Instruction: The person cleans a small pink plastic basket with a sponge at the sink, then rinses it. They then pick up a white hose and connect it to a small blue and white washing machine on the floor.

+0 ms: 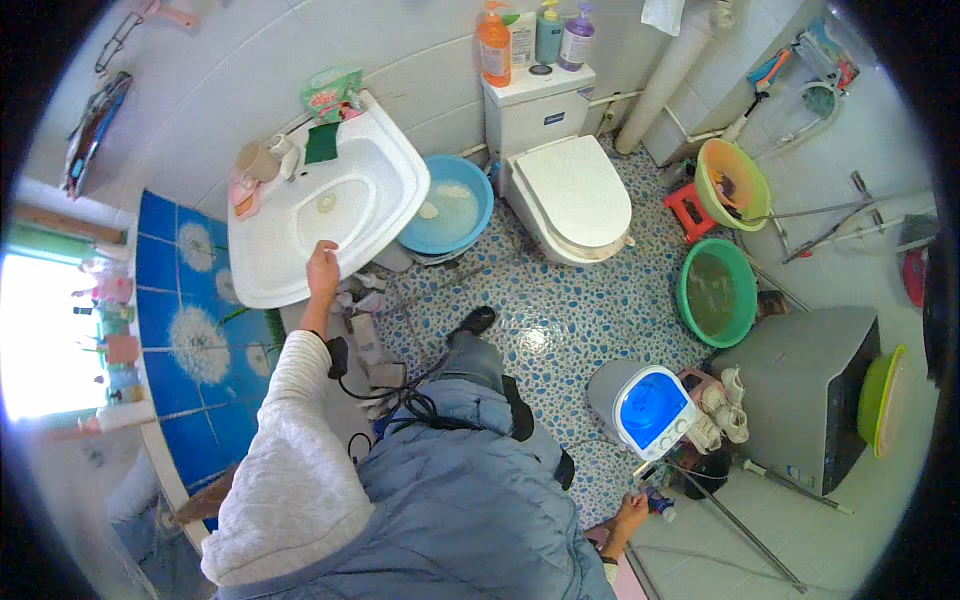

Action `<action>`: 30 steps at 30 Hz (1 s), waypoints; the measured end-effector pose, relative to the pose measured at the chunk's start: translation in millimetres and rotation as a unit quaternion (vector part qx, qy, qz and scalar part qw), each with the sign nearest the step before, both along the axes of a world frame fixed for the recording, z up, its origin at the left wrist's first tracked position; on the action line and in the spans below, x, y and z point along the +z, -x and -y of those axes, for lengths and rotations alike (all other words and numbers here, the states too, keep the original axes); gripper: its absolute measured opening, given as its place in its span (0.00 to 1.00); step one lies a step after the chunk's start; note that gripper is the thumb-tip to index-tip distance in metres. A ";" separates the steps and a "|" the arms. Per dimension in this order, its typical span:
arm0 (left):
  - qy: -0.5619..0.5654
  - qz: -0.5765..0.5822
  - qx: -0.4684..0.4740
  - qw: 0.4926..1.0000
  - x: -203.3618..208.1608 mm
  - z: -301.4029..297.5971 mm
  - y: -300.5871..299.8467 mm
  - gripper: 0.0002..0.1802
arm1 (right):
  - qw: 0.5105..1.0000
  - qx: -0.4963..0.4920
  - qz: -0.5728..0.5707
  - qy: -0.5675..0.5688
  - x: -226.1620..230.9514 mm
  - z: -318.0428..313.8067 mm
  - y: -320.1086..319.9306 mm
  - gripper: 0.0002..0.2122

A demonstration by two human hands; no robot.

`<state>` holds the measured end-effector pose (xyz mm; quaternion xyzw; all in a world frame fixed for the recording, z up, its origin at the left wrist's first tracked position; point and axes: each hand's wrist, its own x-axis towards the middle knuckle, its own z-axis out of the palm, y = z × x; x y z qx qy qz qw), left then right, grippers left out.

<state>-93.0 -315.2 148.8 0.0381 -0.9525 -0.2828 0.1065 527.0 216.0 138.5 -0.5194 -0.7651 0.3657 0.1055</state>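
Observation:
My left hand (322, 270) is over the front rim of the white sink (400, 205), its fingers curled together. Whether it holds anything or rests on the rim is too small to tell. Far to the right, low in the view, my right hand (629, 514) has its fingers drawn in, and what may be in them cannot be made out. Beside it are a small dark blue and white bottle (660, 503) and a small washing machine (615, 400) with a bright blue lid and a white knob panel. A dark cord (425, 408) loops in front of my jacket.
A blue basin (470, 205) of cloudy water sits between the sink and a white toilet (575, 195). At the right are a green basin (745, 300), a yellow-green tub (755, 190) on a red stool (688, 212), pale shoes (735, 420), a grey cabinet (790, 375) and poles (755, 545).

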 end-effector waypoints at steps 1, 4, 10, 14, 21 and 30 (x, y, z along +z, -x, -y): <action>0.058 -0.048 -0.021 0.997 -14.4 11.6 20.1 0.11 | 0.999 -0.002 0.024 -0.042 6.3 5.1 10.4 0.20; 0.063 0.075 -0.022 0.995 -68.9 43.3 79.3 0.20 | 0.993 -0.003 0.056 -0.101 23.7 28.4 40.7 0.22; 0.130 0.222 0.029 0.966 -158.4 129.8 174.1 0.28 | 0.990 -0.012 0.119 -0.070 55.9 60.5 136.1 0.27; 0.223 0.296 0.053 0.927 -172.0 147.1 213.8 0.32 | 0.994 0.032 0.105 -0.015 83.8 73.8 205.4 0.26; 0.178 0.273 -0.181 0.928 -190.3 96.8 241.5 0.25 | 0.984 0.106 0.138 0.028 111.9 74.3 271.5 0.21; -0.063 0.453 -0.196 0.868 -152.9 77.1 209.8 0.17 | 0.936 0.350 0.044 -0.018 156.8 44.1 474.3 0.11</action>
